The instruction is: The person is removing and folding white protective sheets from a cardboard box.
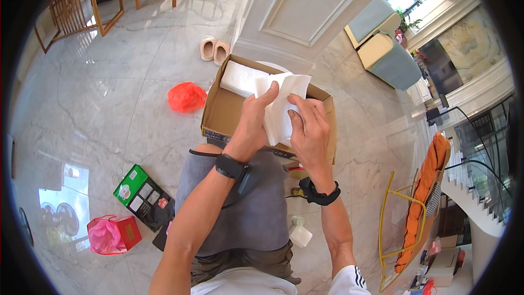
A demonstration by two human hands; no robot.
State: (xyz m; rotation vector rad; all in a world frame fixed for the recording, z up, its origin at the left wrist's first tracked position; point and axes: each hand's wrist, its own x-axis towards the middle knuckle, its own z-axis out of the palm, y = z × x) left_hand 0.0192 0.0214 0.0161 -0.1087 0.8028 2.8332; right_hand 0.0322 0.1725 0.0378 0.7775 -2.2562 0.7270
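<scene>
My left hand (256, 121) grips a bundle of folded white paper napkins or tissues (278, 116), its thumb lying across the top sheet. From the right, my right hand (309, 129) pinches part of the same bundle between thumb and fingers. Both hands are over an open cardboard box (221, 116) in front of my knees. Inside the box, at its back left, lies a stack of white folded sheets (241, 78). The bundle and my hands hide much of the box's right side.
An orange-red plastic bag (186, 97) and pale slippers (214, 50) lie left of the box. A red gift bag (127, 233) and a green-and-black package (143, 196) are at lower left. A white panelled wall (294, 8) rises behind the box; a yellow-framed rocking chair (403, 200) stands right.
</scene>
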